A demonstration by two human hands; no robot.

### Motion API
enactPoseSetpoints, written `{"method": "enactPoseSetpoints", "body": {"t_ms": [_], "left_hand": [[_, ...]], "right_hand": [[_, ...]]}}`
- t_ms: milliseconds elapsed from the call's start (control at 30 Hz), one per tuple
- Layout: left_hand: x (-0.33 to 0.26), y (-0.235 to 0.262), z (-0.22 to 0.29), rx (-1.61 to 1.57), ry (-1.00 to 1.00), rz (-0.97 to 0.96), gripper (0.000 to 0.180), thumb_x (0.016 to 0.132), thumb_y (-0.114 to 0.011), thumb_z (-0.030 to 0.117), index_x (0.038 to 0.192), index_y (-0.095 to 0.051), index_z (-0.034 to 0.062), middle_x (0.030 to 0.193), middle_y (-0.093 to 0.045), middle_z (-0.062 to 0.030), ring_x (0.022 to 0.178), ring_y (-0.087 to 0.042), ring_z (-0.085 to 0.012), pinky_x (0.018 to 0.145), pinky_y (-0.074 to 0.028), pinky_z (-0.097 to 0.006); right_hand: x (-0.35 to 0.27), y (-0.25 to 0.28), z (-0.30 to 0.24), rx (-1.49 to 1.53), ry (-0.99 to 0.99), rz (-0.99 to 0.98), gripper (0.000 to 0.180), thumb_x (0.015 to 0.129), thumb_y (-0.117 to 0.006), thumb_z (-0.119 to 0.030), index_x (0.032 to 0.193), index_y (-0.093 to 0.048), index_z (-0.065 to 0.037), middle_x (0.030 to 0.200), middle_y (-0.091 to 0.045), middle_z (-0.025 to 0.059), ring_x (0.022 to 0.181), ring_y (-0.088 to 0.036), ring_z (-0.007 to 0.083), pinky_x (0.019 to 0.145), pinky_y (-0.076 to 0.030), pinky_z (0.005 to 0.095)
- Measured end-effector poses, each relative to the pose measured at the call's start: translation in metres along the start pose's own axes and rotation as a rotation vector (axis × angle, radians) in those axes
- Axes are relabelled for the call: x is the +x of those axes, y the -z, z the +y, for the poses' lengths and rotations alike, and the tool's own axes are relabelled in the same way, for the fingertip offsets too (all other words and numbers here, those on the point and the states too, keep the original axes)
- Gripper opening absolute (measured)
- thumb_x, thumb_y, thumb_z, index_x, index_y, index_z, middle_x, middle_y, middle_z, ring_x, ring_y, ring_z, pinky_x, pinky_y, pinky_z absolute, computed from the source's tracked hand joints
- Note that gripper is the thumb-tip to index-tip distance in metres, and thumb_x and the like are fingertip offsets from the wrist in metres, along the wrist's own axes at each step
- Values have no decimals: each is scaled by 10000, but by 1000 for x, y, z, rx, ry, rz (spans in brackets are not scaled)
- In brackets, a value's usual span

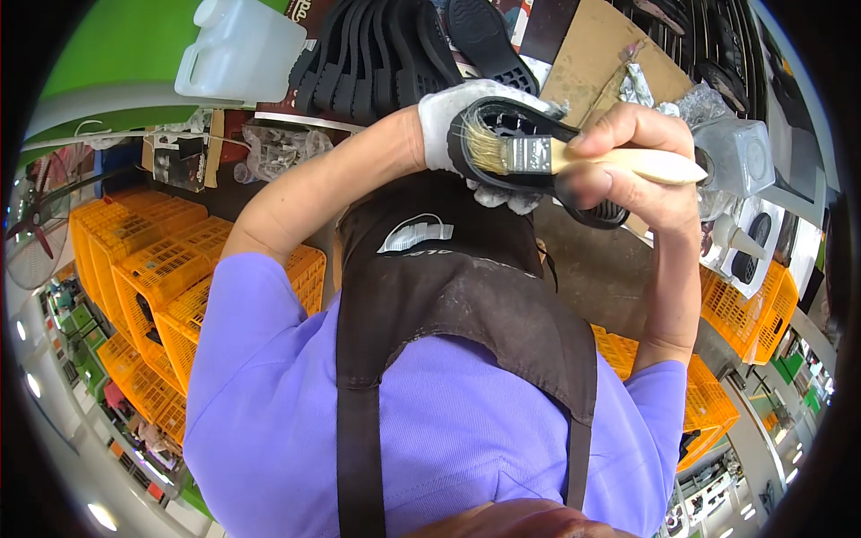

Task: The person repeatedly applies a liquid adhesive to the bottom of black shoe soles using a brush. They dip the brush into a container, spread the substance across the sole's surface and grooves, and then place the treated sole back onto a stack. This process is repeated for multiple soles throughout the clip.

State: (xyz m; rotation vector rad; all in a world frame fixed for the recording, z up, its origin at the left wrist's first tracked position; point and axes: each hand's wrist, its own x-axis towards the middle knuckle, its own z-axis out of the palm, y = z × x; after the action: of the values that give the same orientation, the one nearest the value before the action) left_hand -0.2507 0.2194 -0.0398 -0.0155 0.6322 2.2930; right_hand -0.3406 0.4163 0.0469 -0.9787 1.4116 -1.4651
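Purple shirt nearest; left hand grips sole, right hand grips rim-crossing brush.

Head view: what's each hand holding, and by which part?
Left hand: a black shoe sole, around its left end. Right hand: a brush, by its pale handle, near the metal band.

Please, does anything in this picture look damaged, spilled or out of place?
Two small things: the tan cardboard beyond the right hand looks stained, and only the left hand wears a white glove; the right is bare.
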Motion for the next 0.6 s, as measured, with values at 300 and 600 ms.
{"method": "enactPoseSetpoints", "body": {"t_ms": [300,600], "left_hand": [[5,3,-4,452,-22,94,182,864,-534,95,1006,-574,-12,650,-619,-132,451,-576,-162,335,-440,-252],[0,14,-4,197,9,164,240,876,-517,96,1075,-581,-20,881,-652,-133,692,-630,-174,585,-517,-269]], "right_hand": [[16,21,3,-72,62,-249,175,723,-726,-69,861,-655,11,839,-656,80,762,-621,132,686,-501,245],[4,46,5,-237,43,-388,133,736,-713,-60,846,-671,1,811,-668,82,754,-627,138,672,-494,243]]}}
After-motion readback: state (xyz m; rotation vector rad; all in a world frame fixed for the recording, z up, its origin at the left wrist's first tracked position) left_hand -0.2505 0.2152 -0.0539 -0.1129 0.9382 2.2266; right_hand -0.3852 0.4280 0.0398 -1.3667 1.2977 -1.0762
